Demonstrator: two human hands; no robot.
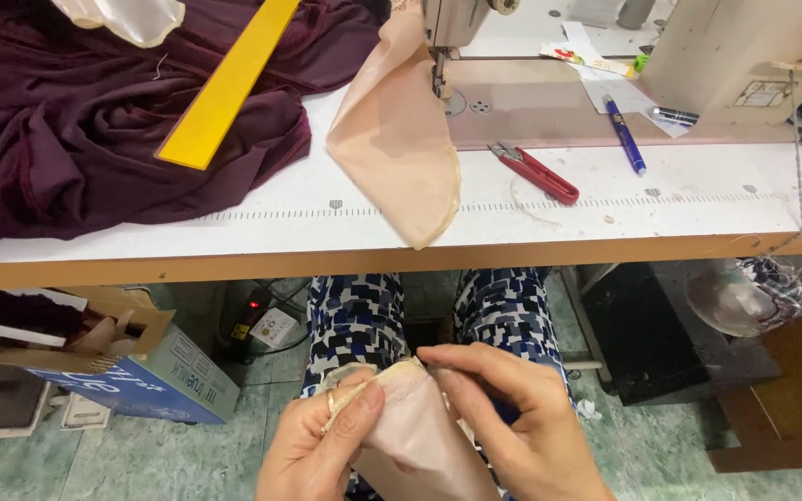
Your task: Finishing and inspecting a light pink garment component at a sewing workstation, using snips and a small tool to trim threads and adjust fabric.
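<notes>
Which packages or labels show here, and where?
Cardboard box: on the floor under the table, left; blue side, brown open flaps.
Sticker: under the table beside the box; small, white and yellow.
Plate label: on the sewing machine, right; small pale rectangle.
Paper slip: on the machine bed; white, colour-printed.

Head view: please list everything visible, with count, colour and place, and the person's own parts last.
Peach fabric piece: one, pale peach, held in the lap by both hands.
Second peach piece: one, on the table under the sewing machine.
Dark fabric: one heap, maroon, table's left end.
Ruler: one, yellow, lying on the dark fabric.
Thread snips: one, red handles, table centre.
Pen: one, blue, right of the snips.
Table: one, white top, printed measuring scale along the front.
Cardboard box: one, blue and brown, floor at left.
Legs: two, blue checked trousers.
Left hand: pinching the fabric's edge.
Right hand: pinching the same edge.
</notes>
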